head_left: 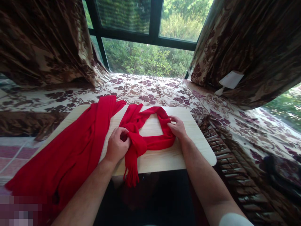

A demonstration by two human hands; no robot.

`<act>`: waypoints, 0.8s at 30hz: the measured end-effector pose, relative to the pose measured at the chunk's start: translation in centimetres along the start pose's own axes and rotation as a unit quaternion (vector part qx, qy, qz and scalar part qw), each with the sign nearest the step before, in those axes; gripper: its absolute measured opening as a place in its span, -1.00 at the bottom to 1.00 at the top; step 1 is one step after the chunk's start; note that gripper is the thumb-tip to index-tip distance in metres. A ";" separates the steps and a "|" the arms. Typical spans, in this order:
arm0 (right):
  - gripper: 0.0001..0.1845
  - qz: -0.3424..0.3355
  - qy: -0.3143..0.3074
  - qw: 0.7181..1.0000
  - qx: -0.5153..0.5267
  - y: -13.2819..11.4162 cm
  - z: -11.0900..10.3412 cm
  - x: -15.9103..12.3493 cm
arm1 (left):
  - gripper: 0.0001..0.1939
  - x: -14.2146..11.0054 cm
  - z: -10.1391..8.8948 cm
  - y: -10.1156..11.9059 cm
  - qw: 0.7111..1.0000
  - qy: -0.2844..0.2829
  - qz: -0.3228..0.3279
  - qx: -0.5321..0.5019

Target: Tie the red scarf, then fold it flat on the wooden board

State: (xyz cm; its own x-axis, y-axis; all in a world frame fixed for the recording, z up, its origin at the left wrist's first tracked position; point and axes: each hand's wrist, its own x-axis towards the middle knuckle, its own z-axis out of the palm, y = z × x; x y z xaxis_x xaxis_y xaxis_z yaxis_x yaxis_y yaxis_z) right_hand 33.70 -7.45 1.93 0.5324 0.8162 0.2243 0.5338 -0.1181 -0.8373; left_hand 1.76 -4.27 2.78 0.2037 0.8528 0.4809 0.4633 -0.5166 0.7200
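Note:
A red scarf [160, 142] lies on the pale wooden tabletop [198, 147], tied in a knot with a loop opening to the right. Its fringed end hangs over the table's near edge. My left hand [118, 142] pinches the cloth at the left side of the knot, thumb and fingers curled together. At the loop's right side, my right hand [177, 126] grips the scarf between thumb and fingers. Left of my left hand, a larger spread of red cloth [77, 144] drapes across the table and down over its left edge.
A dark glossy panel [150, 197] sits below the table's near edge. Beyond the table, a floral-covered ledge [150, 84] runs under the window [145, 56], with patterned curtains [47, 40] on both sides. A small white lamp [231, 79] stands at the right.

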 end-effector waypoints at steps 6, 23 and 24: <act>-0.51 0.027 0.025 0.999 0.009 -1.0 -0.5 -0.2 | -0.78 0.0 -0.2 0.2 0.998 -0.046 0.046 -0.004; -0.36 -0.029 -0.127 0.991 0.038 -0.9 0.0 -0.5 | -0.87 -0.1 -0.6 0.7 0.995 -0.078 0.001 0.067; -0.34 -0.041 -0.138 0.989 0.032 -0.9 0.0 -0.4 | -0.87 -0.1 -0.6 0.7 0.994 -0.090 0.002 0.055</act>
State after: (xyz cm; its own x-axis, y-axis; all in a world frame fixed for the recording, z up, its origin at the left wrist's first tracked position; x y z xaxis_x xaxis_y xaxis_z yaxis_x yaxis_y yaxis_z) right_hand 32.99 -7.64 2.60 0.2840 0.9461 0.1554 0.5207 -0.0161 -0.8536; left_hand 1.53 -4.80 3.53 0.3526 0.8555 0.3791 0.5512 -0.5173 0.6547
